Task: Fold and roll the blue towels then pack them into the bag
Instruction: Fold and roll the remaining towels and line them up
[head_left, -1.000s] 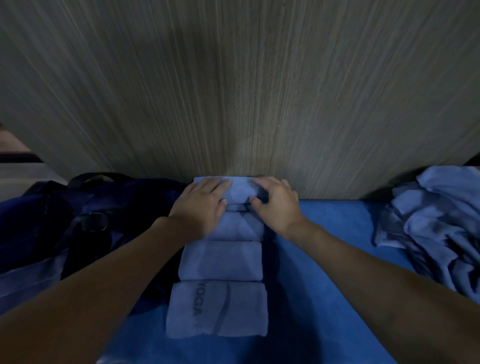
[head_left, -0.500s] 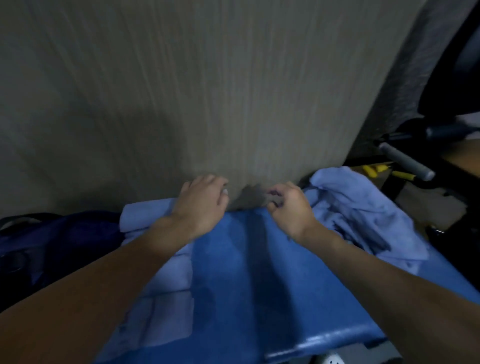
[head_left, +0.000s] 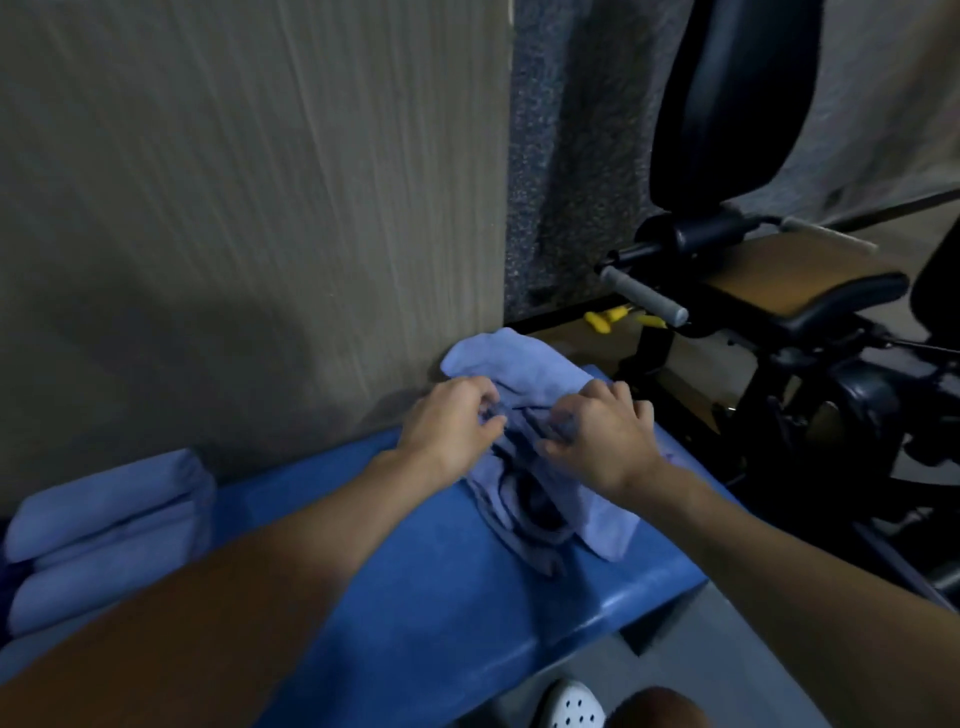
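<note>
A heap of loose blue towels (head_left: 524, 374) lies crumpled at the right end of the blue bench (head_left: 415, 597), against the wooden wall. My left hand (head_left: 452, 426) pinches a fold on the heap's left side. My right hand (head_left: 608, 431) grips the cloth on its right side, fingers curled into the fabric. Several rolled blue towels (head_left: 104, 525) lie stacked side by side at the far left of the bench. The bag is out of view.
A grey wooden wall panel (head_left: 249, 218) rises right behind the bench. To the right stands black gym equipment (head_left: 779, 291) with a grey handle and yellow parts. A white shoe (head_left: 571, 706) shows on the floor below the bench edge.
My view and both hands have swung right, from the rolled towels by the bag to the loose heap. Both hands now hold cloth from the heap.
</note>
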